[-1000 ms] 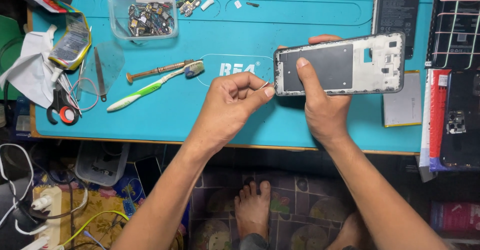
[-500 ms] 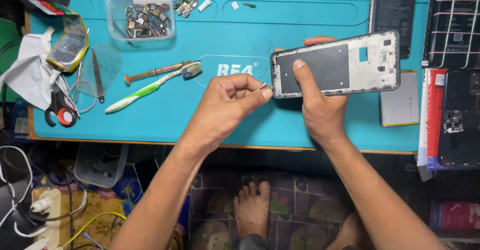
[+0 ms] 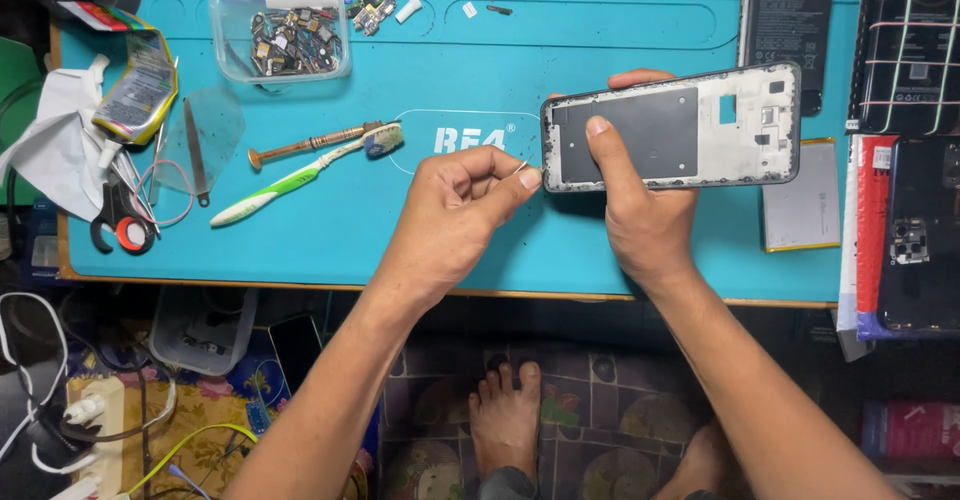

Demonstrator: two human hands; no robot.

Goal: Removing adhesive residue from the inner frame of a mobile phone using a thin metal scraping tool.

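Nearest the body, the left hand is curled, thumb and forefinger pinched on a thin, small metal tool whose tip meets the left end of the phone frame. Just beside it, the right hand grips a dark-rimmed rectangular phone middle frame with a grey plate and pale inner shell: the thumb lies flat across the grey plate, the fingers wrap behind the upper edge. The frame is held above the turquoise silicone work mat. Left of the left hand lie a green-and-white toothbrush and a slim copper-coloured wooden-handled tool. Farther left are red-handled scissors. Beyond the left hand stands a clear plastic tub of small metal parts. Right of the right hand rests a flat silver battery.
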